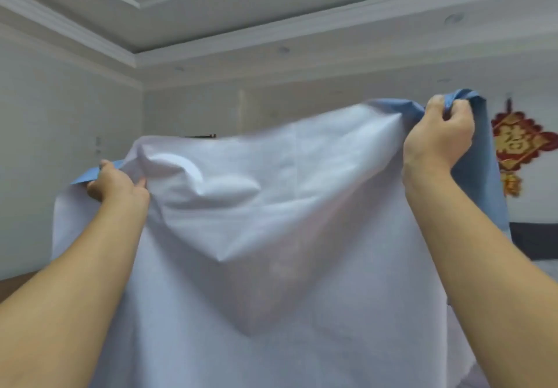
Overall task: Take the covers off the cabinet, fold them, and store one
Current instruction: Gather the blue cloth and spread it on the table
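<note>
From the head camera, the cover (271, 236), pale on the near face and blue on the far one, is hanging spread across the middle of the view. The left hand (116, 186) is gripping its top edge at nine o'clock, fingers curled round the cloth. The right hand (440, 137) is clutching the bunched blue corner at two o'clock, higher up. A red wall ornament (522, 143) is hanging at three o'clock.
</note>
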